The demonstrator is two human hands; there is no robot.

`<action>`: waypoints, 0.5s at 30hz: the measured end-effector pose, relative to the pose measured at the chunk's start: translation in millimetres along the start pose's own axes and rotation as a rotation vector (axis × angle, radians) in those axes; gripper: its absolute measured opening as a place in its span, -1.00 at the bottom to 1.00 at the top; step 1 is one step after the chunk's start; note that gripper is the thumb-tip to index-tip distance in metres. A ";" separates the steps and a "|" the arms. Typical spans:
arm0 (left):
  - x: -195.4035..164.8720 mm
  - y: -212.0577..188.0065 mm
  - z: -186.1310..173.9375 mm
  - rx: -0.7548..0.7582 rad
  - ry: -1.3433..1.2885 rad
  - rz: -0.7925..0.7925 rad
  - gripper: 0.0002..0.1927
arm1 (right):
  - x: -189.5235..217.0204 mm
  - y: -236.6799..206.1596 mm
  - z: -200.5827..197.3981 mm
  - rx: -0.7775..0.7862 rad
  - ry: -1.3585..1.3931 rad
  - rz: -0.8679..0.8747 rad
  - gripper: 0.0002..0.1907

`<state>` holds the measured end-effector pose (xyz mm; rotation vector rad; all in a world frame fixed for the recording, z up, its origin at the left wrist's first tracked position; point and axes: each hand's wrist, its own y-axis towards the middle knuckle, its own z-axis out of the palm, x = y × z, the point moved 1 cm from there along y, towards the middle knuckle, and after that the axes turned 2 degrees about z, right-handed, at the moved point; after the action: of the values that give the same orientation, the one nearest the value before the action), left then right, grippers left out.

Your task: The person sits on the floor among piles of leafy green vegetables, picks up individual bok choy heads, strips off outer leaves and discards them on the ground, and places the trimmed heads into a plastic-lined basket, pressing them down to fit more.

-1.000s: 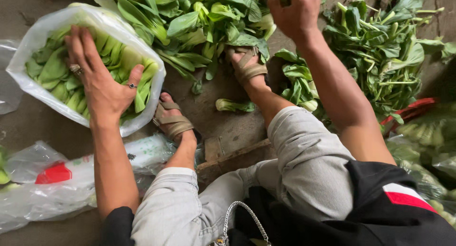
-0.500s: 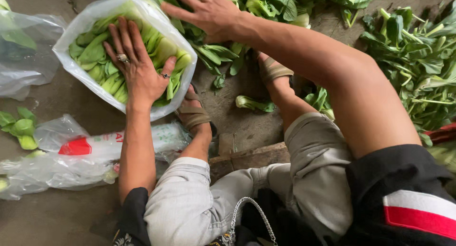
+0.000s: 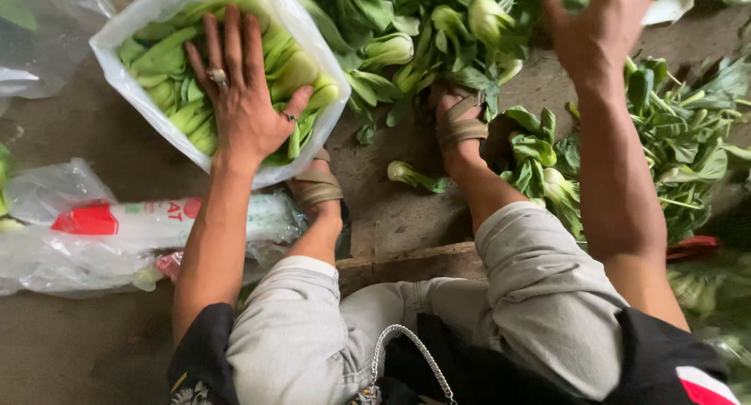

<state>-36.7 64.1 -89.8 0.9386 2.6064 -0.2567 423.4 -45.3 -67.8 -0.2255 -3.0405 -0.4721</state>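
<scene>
Greens (image 3: pixel 180 100) filled the white plastic bag (image 3: pixel 313 53) at upper left of the frame, the left hand (image 3: pixel 242 100) still flat on them, fingers spread. Since a moment earlier, the right hand (image 3: pixel 594 37) had swung from above the bag to upper right, fingers loosely spread and empty, over the loose pile (image 3: pixel 407 37).

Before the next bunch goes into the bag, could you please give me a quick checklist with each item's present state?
1. Left hand flat on the greens in the white plastic bag: ok.
2. Bag mouth open: ok.
3. Room left in the bag: cannot tell.
4. Right hand over the loose greens: ok.
5. Right hand gripping a bunch: cannot tell, blurred.
6. Stray bunch lying on the floor between the sandalled feet: not ok.
</scene>
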 end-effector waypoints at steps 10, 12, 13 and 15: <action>44.4 38.5 -27.4 0.300 -0.160 -0.178 -0.08 | 207.0 -9.6 40.4 0.455 0.366 -0.458 0.20; 36.6 42.6 -34.0 0.188 -0.102 -0.075 -0.03 | 223.7 -6.7 58.6 0.431 0.216 -0.496 0.31; 32.7 46.6 -36.1 0.133 -0.070 -0.013 0.00 | 225.3 -1.7 68.2 0.465 0.205 -0.449 0.29; 23.0 47.6 -37.4 0.075 -0.092 0.036 0.04 | 214.2 9.4 79.9 0.465 0.202 -0.414 0.11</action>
<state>-32.5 124.5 -66.7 0.9744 2.5092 -0.3821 210.6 16.9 -124.3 0.4483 -2.8801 0.1967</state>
